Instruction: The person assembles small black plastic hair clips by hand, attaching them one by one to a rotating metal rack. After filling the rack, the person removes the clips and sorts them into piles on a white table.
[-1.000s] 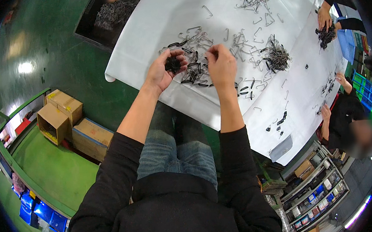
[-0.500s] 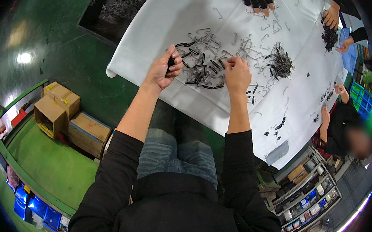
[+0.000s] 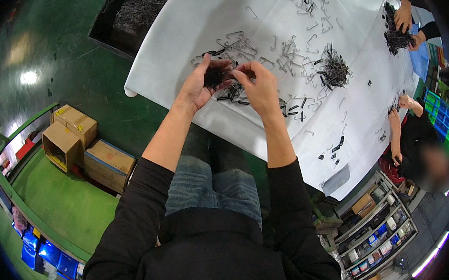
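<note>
My left hand (image 3: 196, 89) is cupped, palm turned up, with a dark clump of small black pieces (image 3: 213, 78) in it. Their exact shape is blurred. Close against its fingers, my right hand (image 3: 259, 88) pinches thumb and forefinger together; what sits between the fingertips is too small to make out. Under and beyond both hands lies a loose spread of bent metal wire hooks (image 3: 238, 44), some with black sleeves. To the right of my right hand are a few black-sleeved hooks (image 3: 291, 108) and a dense heap of wire hooks (image 3: 332, 70).
A white-covered table (image 3: 171, 52) carries everything. Beyond its far left edge stands a dark bin (image 3: 140, 16) of wire pieces. Co-workers' hands (image 3: 404, 20) work along the right side. Cardboard boxes (image 3: 109, 161) rest on a green cart (image 3: 45, 189) at left; shelving (image 3: 376, 228) stands lower right.
My right hand has moved left from the hook pile to my left hand. My left hand has opened somewhat, showing the black clump. The co-worker's gloved hand has drawn back at the top.
</note>
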Motion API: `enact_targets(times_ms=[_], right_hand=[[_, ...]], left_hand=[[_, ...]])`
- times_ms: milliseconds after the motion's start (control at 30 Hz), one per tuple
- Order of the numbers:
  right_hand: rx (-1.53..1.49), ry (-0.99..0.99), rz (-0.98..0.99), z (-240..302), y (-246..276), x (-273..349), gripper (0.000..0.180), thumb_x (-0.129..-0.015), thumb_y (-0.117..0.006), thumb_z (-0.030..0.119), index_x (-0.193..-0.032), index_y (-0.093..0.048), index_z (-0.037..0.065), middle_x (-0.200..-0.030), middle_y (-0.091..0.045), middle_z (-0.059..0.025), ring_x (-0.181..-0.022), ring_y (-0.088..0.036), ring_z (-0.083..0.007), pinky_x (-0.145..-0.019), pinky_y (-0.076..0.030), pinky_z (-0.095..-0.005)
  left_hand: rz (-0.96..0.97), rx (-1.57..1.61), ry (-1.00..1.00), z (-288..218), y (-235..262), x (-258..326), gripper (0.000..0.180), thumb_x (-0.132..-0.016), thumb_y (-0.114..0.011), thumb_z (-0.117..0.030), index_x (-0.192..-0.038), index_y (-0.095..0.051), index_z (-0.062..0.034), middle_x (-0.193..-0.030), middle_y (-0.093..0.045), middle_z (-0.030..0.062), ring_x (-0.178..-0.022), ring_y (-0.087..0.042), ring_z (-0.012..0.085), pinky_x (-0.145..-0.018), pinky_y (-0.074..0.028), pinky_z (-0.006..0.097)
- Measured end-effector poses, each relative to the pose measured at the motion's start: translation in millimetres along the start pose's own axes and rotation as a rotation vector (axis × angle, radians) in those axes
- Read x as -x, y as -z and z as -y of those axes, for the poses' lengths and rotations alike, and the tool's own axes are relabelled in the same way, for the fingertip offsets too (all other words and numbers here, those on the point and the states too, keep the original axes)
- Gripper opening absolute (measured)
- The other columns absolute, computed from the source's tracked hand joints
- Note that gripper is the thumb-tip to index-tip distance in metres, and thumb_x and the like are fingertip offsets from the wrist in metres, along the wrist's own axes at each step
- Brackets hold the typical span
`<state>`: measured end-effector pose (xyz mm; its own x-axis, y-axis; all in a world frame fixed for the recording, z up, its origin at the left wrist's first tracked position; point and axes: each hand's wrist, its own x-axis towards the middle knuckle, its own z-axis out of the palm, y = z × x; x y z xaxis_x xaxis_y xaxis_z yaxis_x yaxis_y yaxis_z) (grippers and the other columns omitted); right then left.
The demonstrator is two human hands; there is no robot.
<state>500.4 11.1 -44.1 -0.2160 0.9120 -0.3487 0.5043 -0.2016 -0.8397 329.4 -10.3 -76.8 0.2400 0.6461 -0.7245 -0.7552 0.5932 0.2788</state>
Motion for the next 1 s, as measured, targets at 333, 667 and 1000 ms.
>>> enact_targets(times_ms=[333, 667, 1000], right_hand=[[0.442, -0.199, -0.14, -3, -24, -34, 0.019, -0.078, -0.069, 0.022, -0.088, -0.066, 0.006, -0.083, -0.066, -0.0082, -0.081, -0.063, -0.0252, -0.074, -0.046, -0.0393], [0.019, 0.029, 0.13, 24, -16, -38, 0.011, -0.078, -0.067, 0.013, -0.082, -0.067, 0.003, -0.079, -0.066, -0.0106, -0.074, -0.065, -0.0236, -0.07, -0.05, -0.0338], [0.848, 0.428, -0.128, 15, -33, -67, 0.011, -0.077, -0.069, 0.018, -0.085, -0.066, 0.011, -0.095, -0.06, -0.0064, -0.086, -0.061, -0.0276, -0.07, -0.047, -0.0407]], left_hand=[[-0.002, -0.057, -0.093, -10, 20, 8, 0.041, -0.096, -0.049, -0.039, -0.107, -0.059, -0.0004, -0.093, -0.061, 0.0077, -0.084, -0.06, 0.0175, -0.075, -0.053, 0.034], [0.005, 0.055, -0.113, -12, 17, 8, 0.044, -0.099, -0.039, -0.038, -0.102, -0.059, 0.0006, -0.095, -0.064, 0.0124, -0.087, -0.062, 0.0248, -0.081, -0.053, 0.039], [-0.013, -0.052, -0.189, -33, 41, 17, 0.036, -0.096, -0.05, -0.026, -0.118, -0.055, 0.0008, -0.091, -0.059, 0.003, -0.083, -0.059, 0.0136, -0.076, -0.052, 0.028]])
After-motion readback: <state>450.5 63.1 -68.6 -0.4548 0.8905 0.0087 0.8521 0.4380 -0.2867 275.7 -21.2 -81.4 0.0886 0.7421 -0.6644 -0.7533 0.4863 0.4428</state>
